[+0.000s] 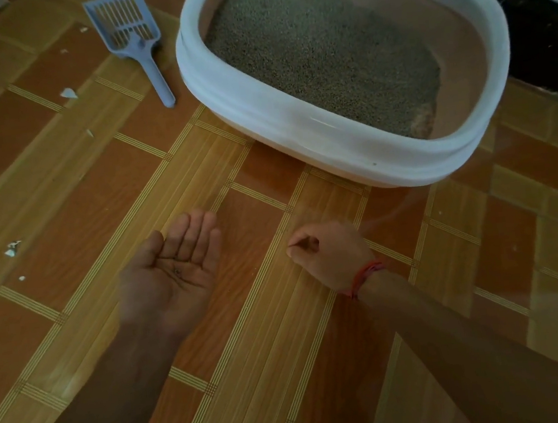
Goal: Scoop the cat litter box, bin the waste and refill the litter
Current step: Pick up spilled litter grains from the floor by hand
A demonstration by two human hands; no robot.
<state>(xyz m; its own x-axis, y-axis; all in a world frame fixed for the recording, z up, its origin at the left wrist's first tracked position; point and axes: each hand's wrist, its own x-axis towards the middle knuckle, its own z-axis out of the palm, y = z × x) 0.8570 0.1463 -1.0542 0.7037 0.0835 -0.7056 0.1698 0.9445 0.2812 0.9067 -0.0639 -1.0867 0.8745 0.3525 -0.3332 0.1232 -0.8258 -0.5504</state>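
A white-rimmed litter box (pixel 294 109) stands on the floor at the upper right, with grey-brown litter (pixel 323 55) spread inside and a clump at its near right corner. A blue slotted scoop (pixel 129 30) lies on the floor left of the box, handle toward me. My left hand (pixel 173 270) is held palm up and cupped above the floor, with a few tiny grains on the palm. My right hand (pixel 326 251), a red thread at its wrist, is low over the floor beside it, fingertips pinched together; what they pinch is too small to see.
The floor (pixel 63 199) is brown and tan patterned vinyl. Small white scraps (pixel 68 94) lie scattered on it at the left. A dark mat (pixel 540 28) and a pale wall base run behind the box at the right.
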